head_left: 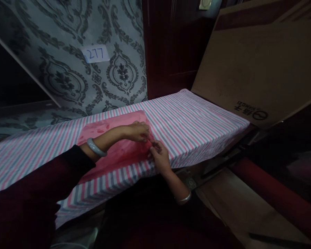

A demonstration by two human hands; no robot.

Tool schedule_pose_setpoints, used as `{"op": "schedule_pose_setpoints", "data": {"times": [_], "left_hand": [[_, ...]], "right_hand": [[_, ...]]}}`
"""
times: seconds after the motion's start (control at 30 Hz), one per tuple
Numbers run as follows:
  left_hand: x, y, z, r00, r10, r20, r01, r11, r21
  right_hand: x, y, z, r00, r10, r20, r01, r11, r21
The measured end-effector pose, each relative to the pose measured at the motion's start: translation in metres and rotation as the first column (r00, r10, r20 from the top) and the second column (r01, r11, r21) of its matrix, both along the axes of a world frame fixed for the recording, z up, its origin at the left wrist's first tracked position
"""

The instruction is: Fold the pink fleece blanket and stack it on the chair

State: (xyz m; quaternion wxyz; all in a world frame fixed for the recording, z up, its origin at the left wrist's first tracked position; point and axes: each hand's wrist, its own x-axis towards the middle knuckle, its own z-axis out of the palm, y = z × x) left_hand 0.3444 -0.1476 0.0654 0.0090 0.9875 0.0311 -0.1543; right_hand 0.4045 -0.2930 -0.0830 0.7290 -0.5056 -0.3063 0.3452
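Observation:
A pink cloth [111, 145] lies flat on a board covered in pink, grey and white striped fabric [197, 121]. My left hand [137, 132] rests on the cloth's right edge, fingers curled and pinching the fabric. My right hand [159, 155] is just beside it at the board's front edge, fingers closed on the same pink edge. The two hands nearly touch. A pale bangle is on my left wrist, a silver one on my right.
A large cardboard sheet [259, 62] leans at the right, over the board's far end. Patterned wallpaper with a paper label reading 277 [95, 54] is behind. A dark wooden door [171, 45] stands at the back, and a red tube [274, 197] lies low right.

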Motion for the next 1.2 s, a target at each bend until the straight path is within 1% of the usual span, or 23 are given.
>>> {"op": "schedule_pose_setpoints", "data": {"times": [0.1,0.17,0.3,0.4,0.47,0.53,0.6,0.7,0.77,0.83,0.87,0.97,1.03,1.2], "left_hand": [[0.002,-0.002,-0.003,1.0,0.002,-0.015,-0.002,1.0,0.01],[0.001,-0.002,-0.006,1.0,-0.01,0.015,0.01,1.0,0.002],[-0.006,0.004,-0.012,0.985,-0.026,0.168,0.042,0.995,-0.095],[-0.01,0.01,-0.015,0.969,0.022,0.246,0.004,0.994,-0.108],[-0.009,0.013,-0.015,0.971,0.038,0.237,-0.021,0.997,-0.075],[-0.006,0.013,-0.014,0.975,0.022,0.223,-0.016,0.999,-0.029],[-0.002,0.013,-0.011,0.973,0.005,0.232,-0.004,1.0,-0.006],[0.001,0.017,-0.006,0.967,0.039,0.252,-0.028,0.999,-0.046],[0.001,0.022,-0.005,0.967,0.093,0.238,-0.08,0.995,-0.064],[-0.001,0.028,-0.007,0.967,0.129,0.219,-0.123,0.992,-0.042],[-0.002,0.031,-0.009,0.967,0.129,0.218,-0.127,0.992,-0.022],[-0.005,0.038,-0.013,0.967,0.061,0.248,-0.073,0.997,0.037],[-0.007,0.041,-0.012,0.963,0.009,0.268,-0.03,0.997,0.074],[-0.003,0.047,-0.01,0.969,-0.052,0.243,0.013,0.987,0.162]], "right_hand": [[0.0,0.001,0.002,0.996,-0.046,0.072,0.045,0.999,0.019],[0.002,0.002,0.001,0.991,-0.071,0.116,0.068,0.997,0.023],[0.008,0.001,-0.002,0.992,-0.034,0.124,0.038,0.999,-0.028],[0.01,0.0,-0.002,0.984,-0.027,0.178,0.035,0.998,-0.043],[0.01,0.0,-0.001,0.967,-0.065,0.245,0.071,0.997,-0.017],[0.009,0.002,0.001,0.942,-0.111,0.318,0.116,0.993,0.003],[0.009,0.004,0.002,0.925,-0.132,0.358,0.14,0.99,0.003],[0.009,0.006,0.001,0.922,-0.139,0.361,0.146,0.989,0.009],[0.008,0.007,-0.002,0.918,-0.159,0.363,0.16,0.987,0.028],[0.008,0.008,-0.007,0.91,-0.188,0.37,0.187,0.982,0.04],[0.008,0.008,-0.009,0.906,-0.198,0.374,0.198,0.979,0.04],[0.008,0.01,-0.016,0.894,-0.206,0.397,0.213,0.977,0.029],[0.008,0.011,-0.019,0.885,-0.203,0.42,0.211,0.977,0.027],[0.007,0.012,-0.017,0.859,-0.224,0.46,0.23,0.972,0.043]]}}
